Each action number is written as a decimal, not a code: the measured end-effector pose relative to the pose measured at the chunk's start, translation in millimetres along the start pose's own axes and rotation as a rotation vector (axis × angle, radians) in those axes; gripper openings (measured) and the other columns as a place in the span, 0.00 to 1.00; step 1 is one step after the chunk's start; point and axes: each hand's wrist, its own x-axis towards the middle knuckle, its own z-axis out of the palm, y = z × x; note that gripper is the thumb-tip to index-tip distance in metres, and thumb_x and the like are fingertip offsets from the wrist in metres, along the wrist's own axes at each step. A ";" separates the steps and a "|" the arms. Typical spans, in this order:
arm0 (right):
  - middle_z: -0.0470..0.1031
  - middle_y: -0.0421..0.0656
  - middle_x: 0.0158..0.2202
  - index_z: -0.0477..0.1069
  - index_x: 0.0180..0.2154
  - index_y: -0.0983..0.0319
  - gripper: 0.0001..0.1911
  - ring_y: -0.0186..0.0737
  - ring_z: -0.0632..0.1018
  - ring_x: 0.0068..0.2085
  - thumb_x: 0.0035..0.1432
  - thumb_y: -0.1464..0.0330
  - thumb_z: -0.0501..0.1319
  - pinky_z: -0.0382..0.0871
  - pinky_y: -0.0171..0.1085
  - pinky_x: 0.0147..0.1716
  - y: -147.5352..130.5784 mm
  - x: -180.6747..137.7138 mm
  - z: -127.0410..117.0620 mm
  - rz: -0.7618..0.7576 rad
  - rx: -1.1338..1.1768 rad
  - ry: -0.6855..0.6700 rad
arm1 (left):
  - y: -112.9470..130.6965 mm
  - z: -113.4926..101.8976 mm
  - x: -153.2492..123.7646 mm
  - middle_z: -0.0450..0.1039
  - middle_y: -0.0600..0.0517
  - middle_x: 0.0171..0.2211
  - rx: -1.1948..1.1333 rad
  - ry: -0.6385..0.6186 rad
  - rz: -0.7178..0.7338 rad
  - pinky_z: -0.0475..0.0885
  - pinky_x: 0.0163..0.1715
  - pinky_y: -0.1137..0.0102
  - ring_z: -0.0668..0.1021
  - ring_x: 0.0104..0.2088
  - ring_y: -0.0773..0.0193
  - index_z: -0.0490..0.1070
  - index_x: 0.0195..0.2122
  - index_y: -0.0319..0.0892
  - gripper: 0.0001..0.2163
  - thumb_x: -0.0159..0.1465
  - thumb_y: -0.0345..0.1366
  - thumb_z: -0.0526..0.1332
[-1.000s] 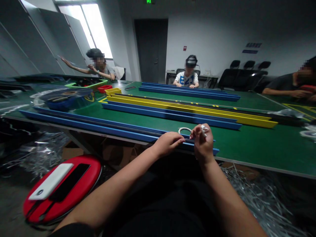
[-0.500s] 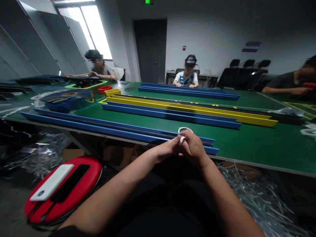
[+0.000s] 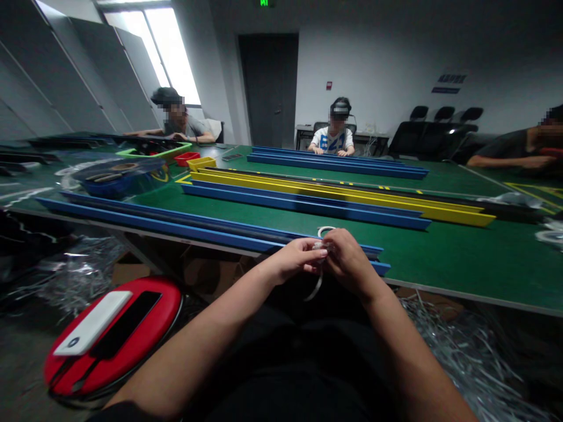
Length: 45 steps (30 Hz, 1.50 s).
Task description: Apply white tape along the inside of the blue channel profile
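My left hand [image 3: 297, 258] and my right hand [image 3: 347, 259] meet at the near edge of the green table [image 3: 461, 258], fingers pinched together on a thin white strip [image 3: 315, 287]. One end of the strip loops up above my fingers, the other end hangs down below them toward my lap. Just beyond my hands lies a long blue rail [image 3: 176, 225] with a black strip in it, running along the table's front edge.
More blue rails [image 3: 303, 204] and a yellow rail [image 3: 334, 196] cross the table. Coloured bins [image 3: 201, 162] stand at the far left. A red stool [image 3: 109, 340] with a white phone sits to my left. Three people sit round the table. Shredded plastic scrap [image 3: 461, 351] litters the floor.
My right hand came down from its raised pose and closed in against my left hand. The white strip now hangs down below my fingers.
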 end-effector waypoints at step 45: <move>0.80 0.47 0.44 0.80 0.48 0.56 0.25 0.42 0.79 0.42 0.55 0.80 0.54 0.67 0.34 0.42 116.9 25.5 -24.1 0.596 -0.280 -0.763 | -4.7 -55.4 12.9 0.75 0.44 0.45 1.858 0.434 0.216 0.63 0.49 0.57 0.75 0.48 0.48 0.70 0.53 0.45 0.40 0.53 0.72 0.54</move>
